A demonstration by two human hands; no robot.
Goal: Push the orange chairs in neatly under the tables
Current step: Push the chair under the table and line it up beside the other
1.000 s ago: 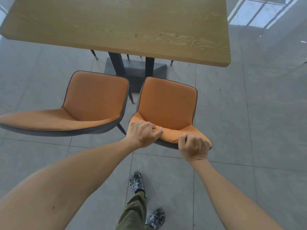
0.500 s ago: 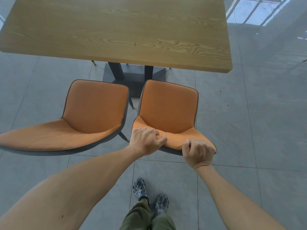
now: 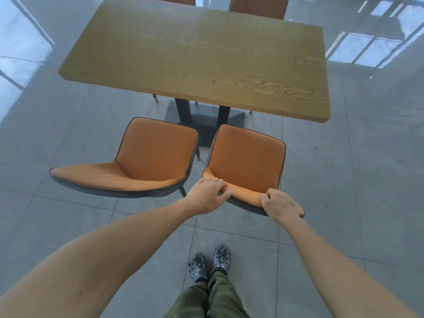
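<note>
Two orange chairs stand side by side in front of a wooden table, both clear of its near edge. My left hand grips the top of the backrest of the right orange chair at its left corner. My right hand grips the same backrest at its right corner. The left orange chair stands untouched, its wide backrest top reaching toward the left.
The table's dark pedestal base sits on the grey tiled floor just beyond the chairs. Two more orange chair backs show at the table's far side. My feet in patterned clogs stand behind the right chair.
My head has lifted and pulled back, so the whole table and the far chairs show. Both feet now stand together. Both hands keep their grip on the right chair's backrest.
</note>
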